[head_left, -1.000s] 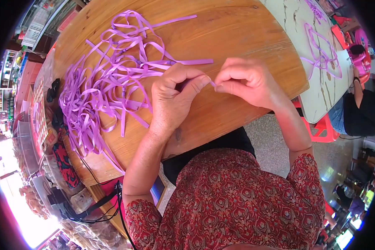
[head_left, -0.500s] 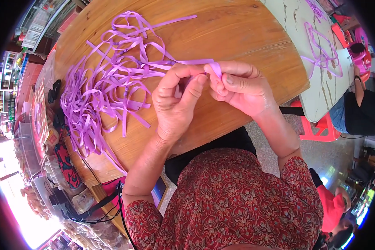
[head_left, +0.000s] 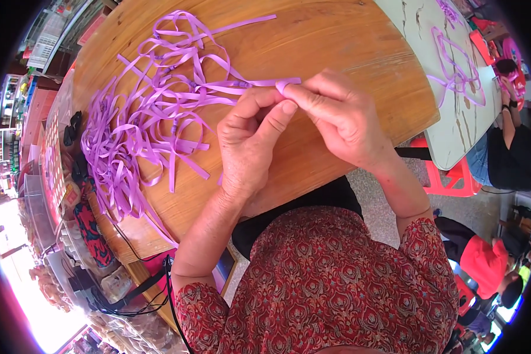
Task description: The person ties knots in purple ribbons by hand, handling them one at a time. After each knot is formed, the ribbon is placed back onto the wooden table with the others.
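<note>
Both my hands meet over the wooden table, working on one purple ribbon (head_left: 282,87). My left hand (head_left: 246,133) pinches it between thumb and bent forefinger. The fingers of my right hand (head_left: 348,115) close on the ribbon's fold, right against the left fingertips; the part inside the fingers is hidden. To the left lies a loose, tangled heap of purple ribbons (head_left: 121,159), with small darker knots or wraps here and there. One ribbon end sticks out just behind my hands, and another stretches toward the far edge.
The wooden table (head_left: 336,35) has a curved right edge. Beside it a white marbled table (head_left: 454,138) carries another purple ribbon loop (head_left: 457,76). A red stool (head_left: 451,180) stands below. People sit or stand at the right. Black cables (head_left: 138,301) and bagged goods lie left.
My right hand has turned over, palm now more downward, and folded the ribbon's hanging end in against the left fingertips. At lower right, a person in red has shifted.
</note>
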### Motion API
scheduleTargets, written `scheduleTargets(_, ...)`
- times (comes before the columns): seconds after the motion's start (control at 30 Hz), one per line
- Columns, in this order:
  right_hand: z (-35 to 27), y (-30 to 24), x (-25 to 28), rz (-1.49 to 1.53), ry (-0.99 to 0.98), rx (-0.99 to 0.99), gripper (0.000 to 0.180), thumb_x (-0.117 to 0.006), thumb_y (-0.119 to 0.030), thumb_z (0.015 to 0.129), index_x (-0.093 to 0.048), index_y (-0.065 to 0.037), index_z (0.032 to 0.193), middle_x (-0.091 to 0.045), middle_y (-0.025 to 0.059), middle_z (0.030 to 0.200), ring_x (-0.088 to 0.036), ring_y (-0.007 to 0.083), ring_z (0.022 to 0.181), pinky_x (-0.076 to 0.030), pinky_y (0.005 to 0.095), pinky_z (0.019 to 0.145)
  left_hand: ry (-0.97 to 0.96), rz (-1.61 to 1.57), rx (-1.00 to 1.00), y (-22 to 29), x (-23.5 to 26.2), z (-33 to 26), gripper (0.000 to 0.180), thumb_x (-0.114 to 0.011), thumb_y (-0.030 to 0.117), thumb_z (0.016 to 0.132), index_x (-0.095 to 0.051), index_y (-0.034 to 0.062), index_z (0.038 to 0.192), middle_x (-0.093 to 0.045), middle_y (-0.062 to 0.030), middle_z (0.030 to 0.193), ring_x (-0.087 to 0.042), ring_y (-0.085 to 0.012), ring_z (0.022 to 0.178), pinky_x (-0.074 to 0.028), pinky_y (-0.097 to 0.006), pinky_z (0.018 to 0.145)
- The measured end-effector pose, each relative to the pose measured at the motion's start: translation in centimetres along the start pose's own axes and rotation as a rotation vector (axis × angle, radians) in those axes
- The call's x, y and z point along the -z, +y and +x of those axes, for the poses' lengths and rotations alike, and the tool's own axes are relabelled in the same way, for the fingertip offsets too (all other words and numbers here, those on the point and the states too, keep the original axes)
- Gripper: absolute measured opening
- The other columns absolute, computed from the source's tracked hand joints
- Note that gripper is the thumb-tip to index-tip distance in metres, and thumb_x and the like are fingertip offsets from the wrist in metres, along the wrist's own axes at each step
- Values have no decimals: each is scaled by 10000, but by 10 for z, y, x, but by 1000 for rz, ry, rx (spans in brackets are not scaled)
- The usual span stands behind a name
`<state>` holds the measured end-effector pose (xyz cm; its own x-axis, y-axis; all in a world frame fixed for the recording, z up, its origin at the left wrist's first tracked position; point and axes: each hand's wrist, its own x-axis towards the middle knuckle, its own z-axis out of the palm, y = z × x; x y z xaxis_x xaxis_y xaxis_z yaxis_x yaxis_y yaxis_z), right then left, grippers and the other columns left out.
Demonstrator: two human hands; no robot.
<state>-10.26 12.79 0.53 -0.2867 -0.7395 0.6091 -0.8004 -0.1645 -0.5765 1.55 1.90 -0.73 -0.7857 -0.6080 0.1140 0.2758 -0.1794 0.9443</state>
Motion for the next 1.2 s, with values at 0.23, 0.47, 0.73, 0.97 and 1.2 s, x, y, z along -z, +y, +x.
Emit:
scheduleTargets(0.23, 2, -8, -5, -17, 37, -55, 273, -661, 33, 757, -626, -25, 1021, -613, 59, 790, -575, 152, 721, -462, 247, 651, -22, 77, -86, -7, 6, 5, 96, -634, -38, 827, -631, 7, 912, -582, -1, 890, -522, -62, 819, -421, -189, 750)
scheduleTargets(0.47, 6, -5, -3, 780, -30, -501, 198, -644, 13, 817, -618, 7, 1013, -638, 26, 872, -591, 86, 830, -486, 251, 754, -11, -177, 30, 10, -1, -2, 54, -600, 20, 868, -627, 0, 910, -602, -4, 895, -520, -54, 823, -411, -195, 783)
scheduleTargets(0.73, 8, -8, 1, -62, -65, 28, 268, -623, 42, 751, -631, 4, 1016, -627, 85, 850, -601, 191, 762, -462, 297, 673, 40, 25, 102, 15, 7, -5, 74, -610, 18, 859, -631, -12, 924, -604, 23, 843, -512, -27, 778, -409, -171, 708)
scheduleTargets(0.97, 21, 10, 12, -296, -108, 570, 326, -643, -95, 680, -653, -15, 995, -612, 44, 802, -566, 186, 689, -443, 307, 646, -60, -112, 400, 17, 20, 5, 66, -634, 46, 844, -630, -7, 883, -539, 24, 709, -397, -22, 555, -290, -185, 475)
scheduleTargets(1.2, 27, 24, 23, -142, -201, 519, 312, -679, -104, 675, -661, -16, 974, -618, 28, 796, -576, 188, 700, -450, 311, 634, -144, -202, 452, 11, 18, 6, 79, -649, 63, 835, -622, -2, 870, -523, 35, 678, -333, -30, 502, -221, -194, 441)
